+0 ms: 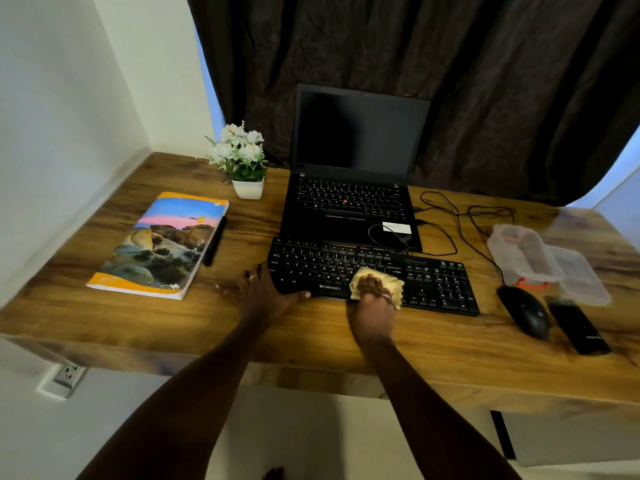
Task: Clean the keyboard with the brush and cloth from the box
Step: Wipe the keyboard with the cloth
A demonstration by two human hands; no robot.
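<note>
A black keyboard lies on the wooden desk in front of an open laptop. My right hand presses a yellow cloth onto the keyboard's front middle, fingers curled over it. My left hand holds the keyboard's front left corner, thumb along its front edge. A clear plastic box with its lid open stands at the right. I cannot see the brush clearly.
A black laptop stands behind the keyboard, cables trailing right. A black mouse and a flat black object lie right of the keyboard. A notebook with a pen and a white flower pot sit at the left.
</note>
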